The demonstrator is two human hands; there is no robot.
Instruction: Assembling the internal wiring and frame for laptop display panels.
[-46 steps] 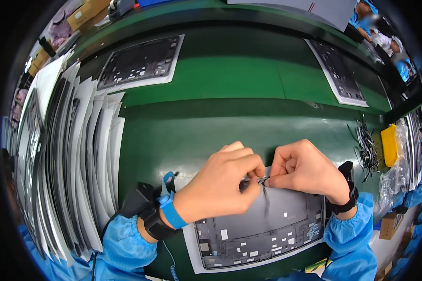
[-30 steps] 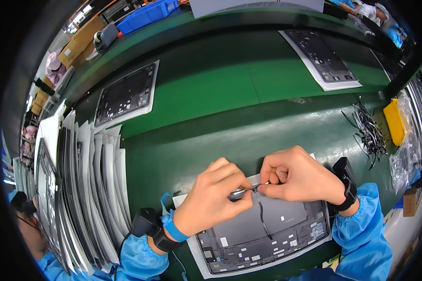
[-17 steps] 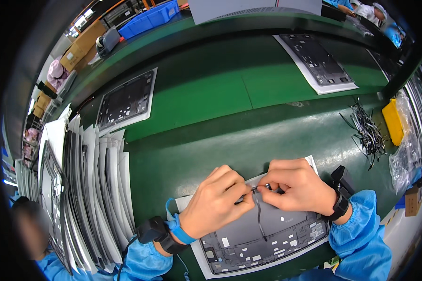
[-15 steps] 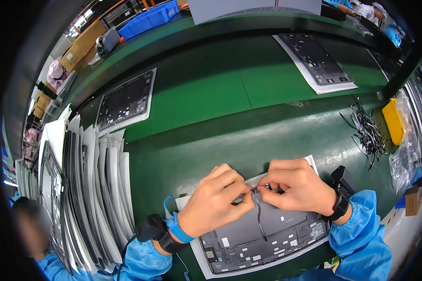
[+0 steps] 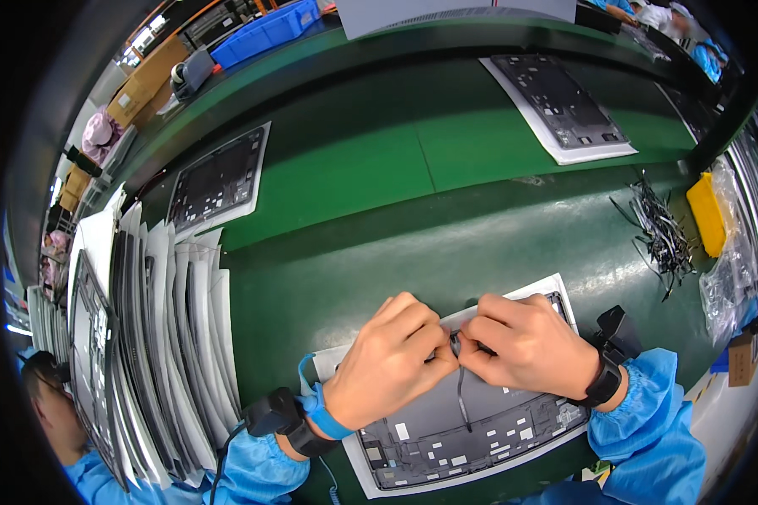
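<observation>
A dark flat device panel (image 5: 497, 429) with small white labels lies on a white sheet (image 5: 556, 290) in front of me. Down its middle runs a thin black flat cable (image 5: 463, 400). My left hand (image 5: 398, 349) is closed, its thumb and fingers pinching at the cable's upper end. Right beside it, my right hand (image 5: 526, 345) is closed too, fingers curled and fingertips nearly touching the left ones. Whatever the right fingertips hold is hidden by the fingers. Both hands are over the panel's far edge.
On the left stand many panels (image 5: 164, 337) upright with white sheets between them. Two similar panels lie farther off, at left (image 5: 219, 185) and right (image 5: 560, 101). A heap of black strips (image 5: 661, 231) and a yellow piece (image 5: 707, 219) lie at right. A person (image 5: 55, 404) is at far left.
My right fingers have curled in and moved closer to my left fingertips, covering the small gap seen before. The left hand has barely moved. The view has shifted slightly.
</observation>
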